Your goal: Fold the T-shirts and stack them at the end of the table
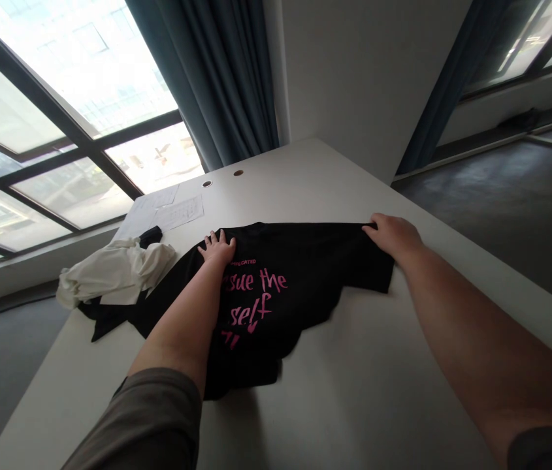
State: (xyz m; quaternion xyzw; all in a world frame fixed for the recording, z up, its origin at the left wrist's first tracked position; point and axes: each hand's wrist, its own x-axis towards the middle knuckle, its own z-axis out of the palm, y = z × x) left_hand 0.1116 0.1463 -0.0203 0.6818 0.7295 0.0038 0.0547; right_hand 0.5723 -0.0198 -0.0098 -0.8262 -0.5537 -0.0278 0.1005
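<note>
A black T-shirt (305,261) with pink lettering lies spread across the white table (354,365), its lower edge uneven and partly bunched. My left hand (217,248) rests on the shirt's upper left part, fingers spread and pressed down on the cloth. At the far right, my right hand (393,234) pinches the upper edge of the sleeve between thumb and fingers. The shirt's left side runs under my left forearm, which hides some of the lettering.
A crumpled white garment (113,267) lies at the table's left, with black cloth beneath and beside it. Behind it are sheets of paper (180,210) and two cable holes (207,184). A blue curtain (227,78), windows and a white pillar (354,72) stand beyond the table.
</note>
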